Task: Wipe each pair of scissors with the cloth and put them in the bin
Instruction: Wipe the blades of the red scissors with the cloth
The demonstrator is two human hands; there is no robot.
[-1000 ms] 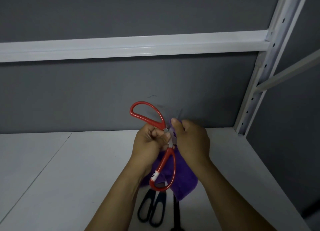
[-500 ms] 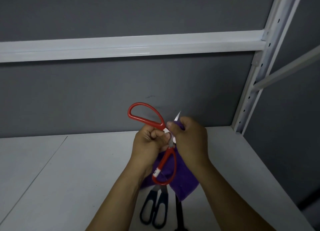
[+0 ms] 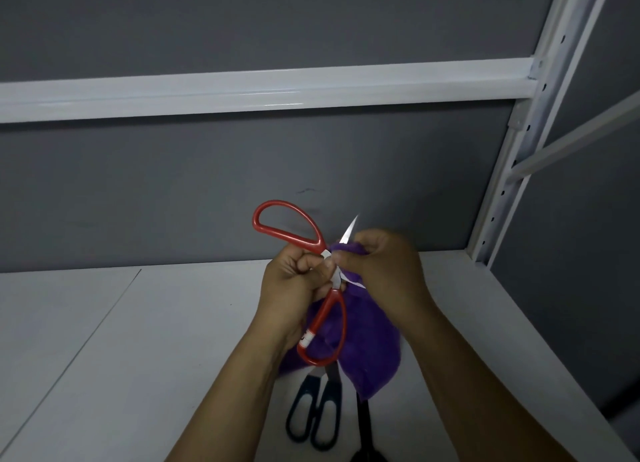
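Hands of a person meet in the middle of our view, above a white shelf (image 3: 156, 340) in a metal rack. We see the left hand (image 3: 294, 281) clamped around a pair of red-handled scissors (image 3: 323, 318) near the pivot, fingers curled tight on the metal. One red handle loop rises up and to the left of this hand; the other hangs down below it, towards us. A small white label wraps the lower loop.

We see the right hand (image 3: 384, 271) just beside the left, touching it at the fingertips. Its fingers pinch a purple cloth (image 3: 370, 340) around the scissor blade. Only the pointed blade tip (image 3: 349, 232) pokes out above the cloth, angled up and to the right. The rest of the cloth drapes down below both hands, behind the lower red loop.

Below the hands, a pair of black-handled scissors (image 3: 316, 406) lies flat on the shelf, handles towards us, blades hidden under the hanging cloth. Just to its right we make out a dark, narrow tool (image 3: 363, 423), cut off by the bottom edge; we cannot tell what it is.

Behind the shelf stands a grey back wall (image 3: 207, 184). A white horizontal beam (image 3: 242, 91) crosses it above, joining a perforated white upright (image 3: 512, 170) at the right.
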